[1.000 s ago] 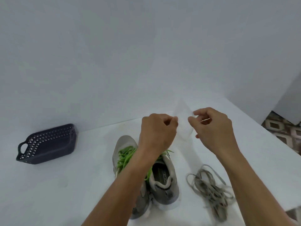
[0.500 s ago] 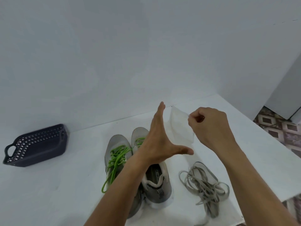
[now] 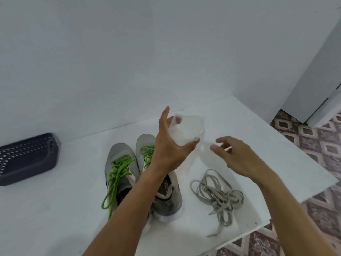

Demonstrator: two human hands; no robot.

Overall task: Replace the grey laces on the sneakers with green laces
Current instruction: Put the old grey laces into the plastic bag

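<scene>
Two grey sneakers stand side by side on the white table (image 3: 55, 209). The left sneaker (image 3: 120, 156) carries loose green laces (image 3: 118, 170). My left forearm hides part of the right sneaker (image 3: 171, 198), which also shows green laces (image 3: 147, 150) near its toe. A heap of grey laces (image 3: 215, 193) lies to the right of the shoes. My left hand (image 3: 169, 146) holds a clear plastic bag (image 3: 188, 130) above the shoes, thumb in front and fingers behind. Just right of the bag hovers my right hand (image 3: 238, 156), fingers loosely curled, with no clear grip on it.
A dark perforated basket (image 3: 27, 157) lies at the table's left by the wall. The table ends close on the right and front right, above a tiled floor (image 3: 323, 148). A white panel (image 3: 313, 71) stands at the far right.
My left hand let go of the bag, spread open, then took hold of it again. My right hand released its pinch and dropped slightly right. The view shifted right.
</scene>
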